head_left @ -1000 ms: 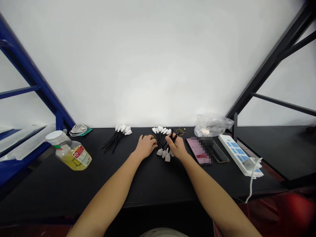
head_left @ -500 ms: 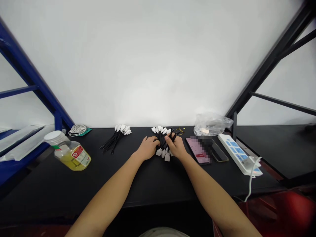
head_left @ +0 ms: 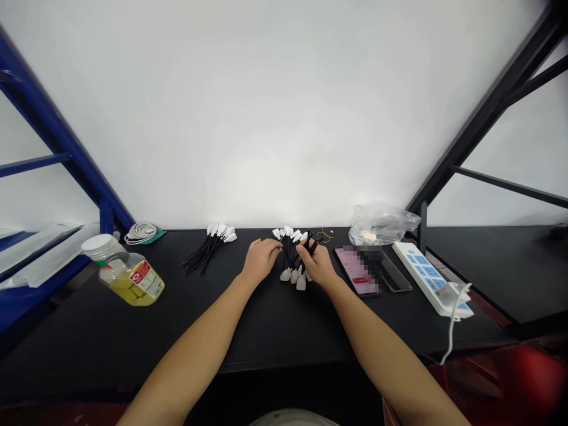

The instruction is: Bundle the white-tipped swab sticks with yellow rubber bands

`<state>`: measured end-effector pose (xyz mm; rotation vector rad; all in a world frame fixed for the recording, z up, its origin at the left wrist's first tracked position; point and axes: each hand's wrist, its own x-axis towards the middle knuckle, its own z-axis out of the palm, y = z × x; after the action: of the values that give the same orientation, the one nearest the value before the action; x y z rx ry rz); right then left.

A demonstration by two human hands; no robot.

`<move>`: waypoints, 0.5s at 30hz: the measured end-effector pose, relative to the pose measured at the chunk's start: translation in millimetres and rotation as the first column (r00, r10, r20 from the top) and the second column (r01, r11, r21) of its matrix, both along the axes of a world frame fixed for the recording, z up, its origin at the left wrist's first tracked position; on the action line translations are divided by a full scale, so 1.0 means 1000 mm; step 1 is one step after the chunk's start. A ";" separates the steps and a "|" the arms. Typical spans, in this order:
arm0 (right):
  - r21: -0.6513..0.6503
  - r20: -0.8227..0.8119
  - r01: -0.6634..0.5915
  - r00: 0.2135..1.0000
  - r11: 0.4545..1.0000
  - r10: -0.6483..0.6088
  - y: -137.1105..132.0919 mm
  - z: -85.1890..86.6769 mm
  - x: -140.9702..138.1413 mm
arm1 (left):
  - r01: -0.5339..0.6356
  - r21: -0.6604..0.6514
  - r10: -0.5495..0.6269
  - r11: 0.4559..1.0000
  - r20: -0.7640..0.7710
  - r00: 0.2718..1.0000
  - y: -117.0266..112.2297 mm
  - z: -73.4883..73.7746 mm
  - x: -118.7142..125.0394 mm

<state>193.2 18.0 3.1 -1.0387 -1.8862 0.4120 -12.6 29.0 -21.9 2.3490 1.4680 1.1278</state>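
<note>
Thin black cables with white ends are gathered in my right hand (head_left: 318, 264), whose fingers close round their middles; the white ends (head_left: 300, 283) of this held bunch point toward me. Just behind and to the left of it, more such cables (head_left: 288, 234) lie on the black table with their white ends toward the wall. My left hand (head_left: 261, 260) is beside this pile on its left, thumb and fingertips pinched together near the cables. What the pinch holds, if anything, is too small to tell. Farther left lies a separate fanned bundle of the same cables (head_left: 213, 247).
To the right are two phones (head_left: 355, 269) (head_left: 396, 273), a clear plastic bag (head_left: 384, 222) and a white power strip (head_left: 426, 275) with a plugged cord. A jar of yellow liquid (head_left: 133, 278) and a coiled white cable (head_left: 141, 233) stand left. Metal frames flank the table (head_left: 284, 337).
My left hand has shifted slightly left and its fingers have drawn into a pinch beside the pile. My right hand stays in place with its cables.
</note>
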 end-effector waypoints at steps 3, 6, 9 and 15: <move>0.001 0.016 0.002 1.000 1.000 -0.002 0.000 0.000 0.000 | -0.167 0.136 0.122 0.976 0.291 0.949 -0.001 0.004 -0.002; -0.001 0.029 -0.018 0.999 1.000 0.018 -0.001 0.002 -0.001 | -0.250 0.210 0.140 0.945 0.431 0.892 -0.008 0.008 -0.002; -0.006 0.026 -0.065 0.998 0.998 0.065 -0.004 0.004 -0.002 | -0.173 0.223 0.056 0.959 0.452 0.890 -0.018 0.014 0.004; -0.007 -0.003 -0.145 0.989 0.989 0.145 -0.004 0.001 -0.001 | 0.164 0.065 -0.176 0.984 0.339 0.924 -0.027 0.019 0.020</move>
<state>192.3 14.2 4.1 -0.9080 -1.9665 0.5045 7.5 2.2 -3.3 2.1105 1.1097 1.4359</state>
